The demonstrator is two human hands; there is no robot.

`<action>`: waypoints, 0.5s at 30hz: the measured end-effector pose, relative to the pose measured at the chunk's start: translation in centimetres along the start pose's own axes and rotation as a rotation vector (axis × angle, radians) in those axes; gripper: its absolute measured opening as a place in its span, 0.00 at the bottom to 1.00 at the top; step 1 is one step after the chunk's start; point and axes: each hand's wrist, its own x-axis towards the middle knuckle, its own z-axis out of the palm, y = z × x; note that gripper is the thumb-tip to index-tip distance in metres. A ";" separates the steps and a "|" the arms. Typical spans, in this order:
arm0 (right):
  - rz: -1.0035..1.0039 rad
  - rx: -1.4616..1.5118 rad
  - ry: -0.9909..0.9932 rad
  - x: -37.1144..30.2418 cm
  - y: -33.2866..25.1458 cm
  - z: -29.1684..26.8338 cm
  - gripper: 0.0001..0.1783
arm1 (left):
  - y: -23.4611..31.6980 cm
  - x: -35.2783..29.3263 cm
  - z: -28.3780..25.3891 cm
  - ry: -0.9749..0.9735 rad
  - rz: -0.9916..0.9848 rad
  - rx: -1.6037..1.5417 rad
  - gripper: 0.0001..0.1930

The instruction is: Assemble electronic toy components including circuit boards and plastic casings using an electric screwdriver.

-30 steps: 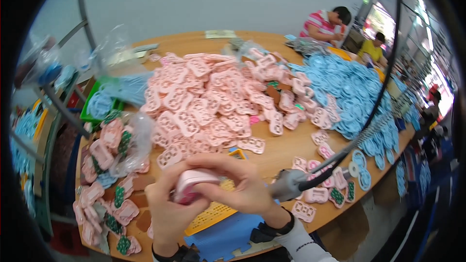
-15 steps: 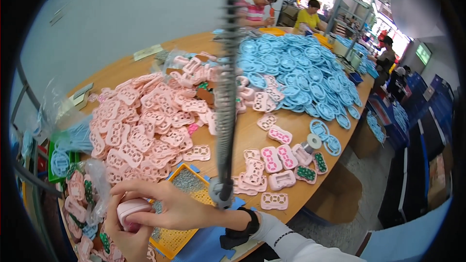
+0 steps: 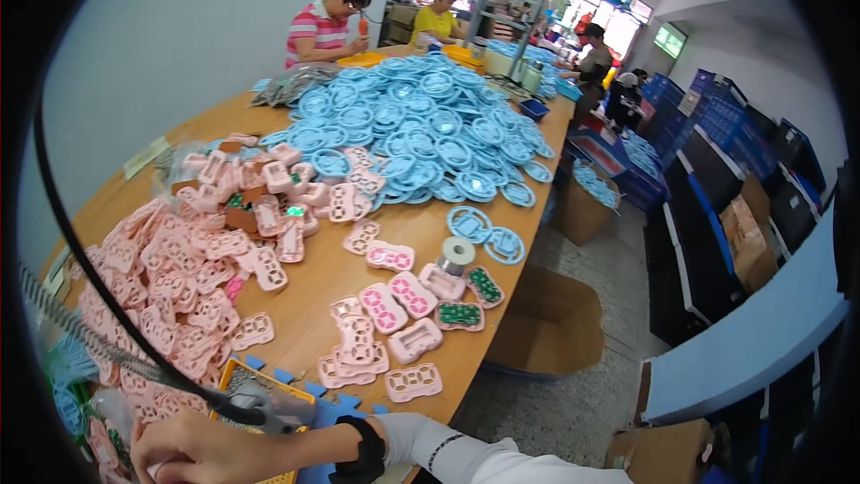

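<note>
My right hand (image 3: 202, 446) is at the bottom left, its forearm in a pale sleeve with a black wristband. Its fingers are bent round a pale pink plastic piece (image 3: 156, 469), of which only a bit shows at the lower edge. Beyond the hand hangs a grey tool (image 3: 285, 410) on a black cable and a metal coil spring, over a yellow basket (image 3: 235, 367) of small metal parts. A heap of pink pad-shaped plastic frames (image 3: 170, 273) lies past these. My left hand is out of view.
Light blue ring-shaped parts (image 3: 421, 125) are piled across the far table. Nearer the right edge lie pink shells with pink button pads (image 3: 383, 307), green circuit boards (image 3: 460, 315) and a white spool (image 3: 458, 252). A cardboard box (image 3: 546, 323) stands beside the table. Co-workers (image 3: 327, 27) sit beyond.
The view has swung right, so the table appears shifted left. My right hand now sits lower and further left in view. The other hand's fingers, seen earlier around the pink piece, no longer show.
</note>
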 end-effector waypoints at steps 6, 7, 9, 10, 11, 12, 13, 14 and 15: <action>0.119 0.026 0.075 -0.3 0.4 -0.1 0.07 | 0.2 0.1 0.1 -0.053 -0.104 0.010 0.24; 0.026 -0.032 0.084 -0.3 0.6 -0.1 0.06 | 0.3 0.1 0.1 -0.050 -0.118 0.021 0.24; -0.070 -0.092 0.094 -0.2 1.1 0.0 0.05 | -0.5 0.0 -0.3 -0.062 -0.059 -0.005 0.23; -0.104 -0.123 0.101 -0.3 1.5 0.2 0.05 | -0.8 0.0 -0.6 -0.084 -0.082 -0.031 0.23; -0.135 -0.144 0.104 -0.2 2.1 0.5 0.05 | -1.4 -0.2 -1.2 -0.101 -0.112 -0.049 0.24; -0.138 -0.142 0.105 -0.2 2.3 0.5 0.05 | -2.1 -0.5 -1.5 -0.101 -0.110 -0.046 0.24; -0.113 -0.156 0.075 -0.1 2.5 0.3 0.06 | -2.7 -0.9 -1.8 -0.093 -0.092 0.003 0.24; -0.088 -0.172 0.044 0.1 2.0 0.1 0.06 | -2.7 -0.9 -1.8 -0.084 -0.073 0.050 0.25; -0.092 -0.172 0.045 0.2 1.5 -0.1 0.06 | -2.5 -0.9 -1.7 -0.084 -0.069 0.052 0.25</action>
